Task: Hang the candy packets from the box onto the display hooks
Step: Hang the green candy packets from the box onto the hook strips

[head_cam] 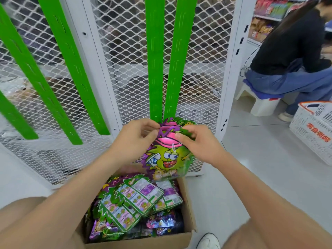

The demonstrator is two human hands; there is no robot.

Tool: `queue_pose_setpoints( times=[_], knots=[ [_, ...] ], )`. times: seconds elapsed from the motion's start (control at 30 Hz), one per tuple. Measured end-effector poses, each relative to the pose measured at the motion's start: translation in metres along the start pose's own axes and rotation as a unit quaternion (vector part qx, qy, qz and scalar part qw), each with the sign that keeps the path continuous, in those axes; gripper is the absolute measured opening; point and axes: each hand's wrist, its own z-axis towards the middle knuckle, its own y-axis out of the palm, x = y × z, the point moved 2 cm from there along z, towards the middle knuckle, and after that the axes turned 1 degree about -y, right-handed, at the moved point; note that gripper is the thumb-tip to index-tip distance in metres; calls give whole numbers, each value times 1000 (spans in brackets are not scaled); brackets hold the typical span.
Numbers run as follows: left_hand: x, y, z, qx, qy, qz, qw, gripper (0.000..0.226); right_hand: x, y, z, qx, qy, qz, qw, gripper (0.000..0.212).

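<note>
Candy packet point(167, 155), one, held up just above the box point(186, 209) and in front of the mesh rack. Front faces camera: green cartoon face, pink cap. Box is open cardboard, one, on the floor point(260, 168); inside it a loose pile of packets point(136, 200), at least six visible, exact count unclear, several showing white-and-green back labels.

Green slotted strips point(154, 69): four clear ones hanging on the white mesh rack point(125, 87) behind the box, plus a fifth partly cut off at far left. Two middle strips end right above the held packet.

Floor pale grey, smooth. Shop aisle; stocked shelves point(264, 27) far right of the box. Second person point(291, 56) seated on a white stool point(258, 101), right of the rack. One white plastic basket point(312, 128) with orange rim beside them.

Left hand point(138, 139): grip closed, thumb and fingers pinching packet's top left edge. Right hand point(195, 142): grip closed, pinching top right edge. One white shoe point(208, 241) beside the box's near corner.
</note>
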Motion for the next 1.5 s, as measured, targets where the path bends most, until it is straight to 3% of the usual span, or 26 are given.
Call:
queue_pose_setpoints(
  times=[0.07,0.17,0.4,0.5,0.53,0.6,0.83,1.07,1.23,1.37,1.5],
  knots=[
    [5,6,12,12,16,59,998,38,6,-4,8,-1,20,-15,1000,26],
    [10,22,30,12,30,90,995,53,13,-4,16,-11,42,12,999,25],
    [10,44,62,53,-4,62,997,37,24,-25,29,2,96,35,995,8],
    [9,46,69,58,8,62,996,7,22,-37,29,-14,107,62,992,5],
    [7,46,70,51,11,62,997,23,21,-40,27,-30,110,81,990,6],
    [3,48,71,30,15,63,997,34,17,-42,22,-65,98,92,989,8],
    [19,40,50,-51,49,-104,992,33,5,-40,8,-68,78,104,989,17],
    [22,27,29,-71,21,-168,983,25,-11,-42,-7,16,96,143,985,11],
    [23,30,23,-76,11,-172,982,21,-15,-44,-16,-23,118,187,975,13],
    [25,30,23,-54,6,-144,988,18,-16,-42,-18,-52,84,122,988,14],
    [30,27,22,-74,15,-133,988,24,-15,-37,-11,29,4,-1,1000,7]
  ],
)
